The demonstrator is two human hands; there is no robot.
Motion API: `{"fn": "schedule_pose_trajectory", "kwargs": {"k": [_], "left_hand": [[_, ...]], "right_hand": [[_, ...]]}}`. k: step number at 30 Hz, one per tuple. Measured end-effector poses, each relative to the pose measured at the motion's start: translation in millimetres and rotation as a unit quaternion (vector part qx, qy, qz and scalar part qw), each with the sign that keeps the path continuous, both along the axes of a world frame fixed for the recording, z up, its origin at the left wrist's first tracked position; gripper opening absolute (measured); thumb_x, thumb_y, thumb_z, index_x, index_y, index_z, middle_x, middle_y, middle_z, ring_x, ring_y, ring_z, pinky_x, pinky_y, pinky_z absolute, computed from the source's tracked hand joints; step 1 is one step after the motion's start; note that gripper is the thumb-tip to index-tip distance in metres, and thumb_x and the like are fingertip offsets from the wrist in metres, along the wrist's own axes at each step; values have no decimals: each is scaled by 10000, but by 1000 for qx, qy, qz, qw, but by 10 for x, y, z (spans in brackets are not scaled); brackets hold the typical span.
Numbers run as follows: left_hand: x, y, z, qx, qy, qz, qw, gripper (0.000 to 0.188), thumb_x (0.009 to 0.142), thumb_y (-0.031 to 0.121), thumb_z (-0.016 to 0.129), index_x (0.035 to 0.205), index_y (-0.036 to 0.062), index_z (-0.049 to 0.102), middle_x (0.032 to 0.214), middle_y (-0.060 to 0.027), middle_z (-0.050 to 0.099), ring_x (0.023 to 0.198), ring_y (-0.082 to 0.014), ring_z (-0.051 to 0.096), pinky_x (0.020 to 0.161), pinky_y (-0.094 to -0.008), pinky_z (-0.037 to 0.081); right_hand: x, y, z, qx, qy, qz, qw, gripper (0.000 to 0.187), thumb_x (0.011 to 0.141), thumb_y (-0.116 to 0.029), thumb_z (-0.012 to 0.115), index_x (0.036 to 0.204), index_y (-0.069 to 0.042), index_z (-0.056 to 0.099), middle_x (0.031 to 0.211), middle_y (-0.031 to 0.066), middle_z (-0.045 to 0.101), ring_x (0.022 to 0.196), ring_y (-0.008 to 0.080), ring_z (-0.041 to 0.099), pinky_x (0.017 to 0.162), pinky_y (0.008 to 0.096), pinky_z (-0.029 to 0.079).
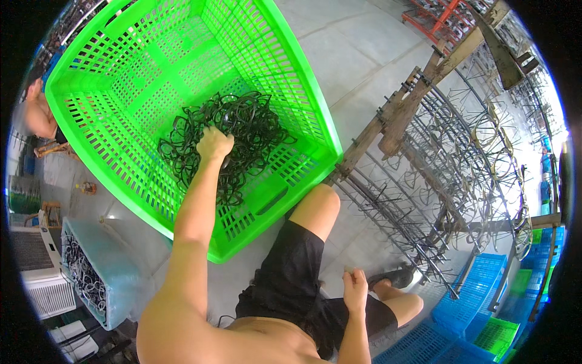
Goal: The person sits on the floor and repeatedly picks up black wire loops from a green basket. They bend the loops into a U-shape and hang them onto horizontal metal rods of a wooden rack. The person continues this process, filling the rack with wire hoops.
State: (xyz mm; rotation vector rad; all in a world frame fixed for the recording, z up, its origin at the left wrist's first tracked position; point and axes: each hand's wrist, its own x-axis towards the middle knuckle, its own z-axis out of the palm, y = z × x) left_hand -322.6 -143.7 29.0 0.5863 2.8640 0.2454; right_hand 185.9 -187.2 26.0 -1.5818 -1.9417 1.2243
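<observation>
My left arm reaches down into a big bright green slatted basket (156, 51), tilted in front of me. Inside, against its lower wall, lies a tangled heap of glossy black looped frames (248, 121). My left hand (215, 144) touches the heap, thumb apart from the fingers; the fingertips are partly lost among the loops. Near my bent knee, well outside the basket, my right hand (355, 288) is closed with fingertips pinched together. Whatever it may hold is too small to make out.
A rack of wood and thin metal rods (418, 176) carrying looped frames stands right of the basket. Blue crates (485, 273) are stacked at lower right. At left are a pale blue tub (118, 273) of dark loops and another person (39, 112).
</observation>
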Motion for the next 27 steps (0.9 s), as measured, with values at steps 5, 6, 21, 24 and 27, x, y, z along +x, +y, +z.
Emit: {"fn": "schedule_pose_trajectory", "kwargs": {"k": [5, 6, 21, 24, 27], "left_hand": [[-105, 459, 61, 37, 202, -85, 975, 772, 678, 433, 700, 1268, 39, 395, 1293, -196, 410, 1084, -379, 510, 889, -444, 442], [-198, 556, 7, -13, 192, -110, 975, 797, 664, 438, 710, 1288, 62, 387, 1309, -197, 405, 1104, -381, 499, 906, -445, 432], [-813, 747, -34, -107, -239, -222, 939, 778, 579, 302, 786, 1252, 53, 486, 995, -139, 627, 749, -232, 640, 608, -341, 532], [-521, 633, -213, -75, -301, -207, 928, 744, 601, 195, 786, 1258, 41, 473, 905, -110, 640, 669, -172, 627, 562, -317, 542], [-330, 509, 25, -51, -251, -217, 942, 581, 622, 207, 771, 1139, 38, 567, 798, -114, 648, 622, -195, 627, 582, -324, 535]], "right_hand": [[-74, -17, 68, -7, -13, 44, 999, 122, 817, -74, 574, 839, 41, 537, 781, 157, 516, 659, 271, 526, 606, 328, 431], [-80, -8, 90, -10, -18, 59, 998, 122, 817, -75, 575, 841, 40, 540, 787, 161, 521, 661, 277, 533, 606, 330, 435], [-207, 154, 90, -3, -15, 110, 994, 121, 809, -89, 586, 846, 25, 568, 782, 173, 539, 663, 326, 537, 599, 351, 436], [-326, 221, 169, 23, 1, 120, 993, 109, 812, -80, 584, 861, 17, 581, 799, 168, 553, 673, 312, 554, 609, 339, 448], [-485, 266, 259, 2, 34, 132, 991, 115, 819, -75, 581, 897, 7, 597, 822, 166, 564, 695, 292, 573, 628, 325, 461]]}}
